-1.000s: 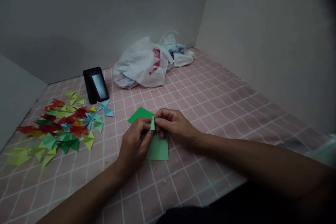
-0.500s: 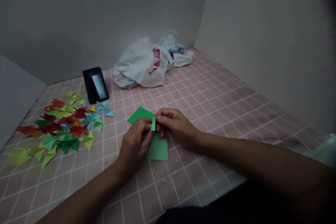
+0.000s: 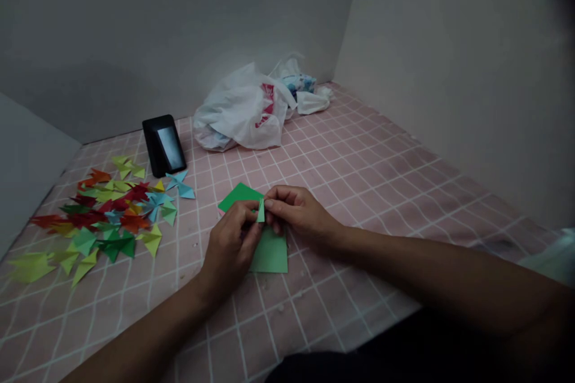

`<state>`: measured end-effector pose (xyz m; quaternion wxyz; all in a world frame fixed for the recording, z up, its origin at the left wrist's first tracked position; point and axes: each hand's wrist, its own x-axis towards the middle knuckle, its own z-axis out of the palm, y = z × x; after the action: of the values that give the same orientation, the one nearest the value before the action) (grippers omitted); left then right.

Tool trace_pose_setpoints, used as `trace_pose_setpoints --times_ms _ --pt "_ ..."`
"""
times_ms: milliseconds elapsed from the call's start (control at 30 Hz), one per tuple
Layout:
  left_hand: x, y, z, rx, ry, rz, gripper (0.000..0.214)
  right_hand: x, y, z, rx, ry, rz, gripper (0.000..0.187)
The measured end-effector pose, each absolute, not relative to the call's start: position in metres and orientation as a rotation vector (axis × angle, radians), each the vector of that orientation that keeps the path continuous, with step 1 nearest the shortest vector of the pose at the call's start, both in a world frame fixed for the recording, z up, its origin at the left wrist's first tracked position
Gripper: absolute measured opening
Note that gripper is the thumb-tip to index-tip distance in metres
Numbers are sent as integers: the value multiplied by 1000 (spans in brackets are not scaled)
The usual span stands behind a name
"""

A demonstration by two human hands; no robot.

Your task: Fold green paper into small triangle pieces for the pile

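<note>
Between both hands is a small, narrow piece of folded light green paper, held upright. My left hand pinches it from the left, thumb below and fingers curled. From the right, my right hand grips its edge between thumb and forefinger; the other fingers curl behind. Under the hands lies a light green square sheet, partly covered by them. Just behind, a darker green sheet rests at an angle, with a sliver of pink at its left corner.
Many folded paper pieces in several colours lie spread at the left. A black stand with a screen is behind them. White plastic bags sit by the back wall. A pink checked cloth covers the surface; walls rise behind and right.
The folded green paper has turned slightly and looks narrower, shifting a touch left with my fingertips. Both hands keep their pinch on it; the surroundings look the same.
</note>
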<state>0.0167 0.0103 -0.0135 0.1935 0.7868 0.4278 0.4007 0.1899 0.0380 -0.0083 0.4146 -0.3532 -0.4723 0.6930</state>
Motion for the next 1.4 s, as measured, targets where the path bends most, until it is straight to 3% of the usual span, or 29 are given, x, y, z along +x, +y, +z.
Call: trace_pose_setpoints --times_ms 1000,1233,1400 --pt "16 10 -17 1939 1152 1134 8 190 38 -3 -916 -1237 1714 5" --pt "18 8 -4 1678 1005 1043 7 193 34 1 -879 -1432 1591 9" --pt "16 6 -5 1665 1166 1053 15 194 31 0 -836 -1771 1250 10"
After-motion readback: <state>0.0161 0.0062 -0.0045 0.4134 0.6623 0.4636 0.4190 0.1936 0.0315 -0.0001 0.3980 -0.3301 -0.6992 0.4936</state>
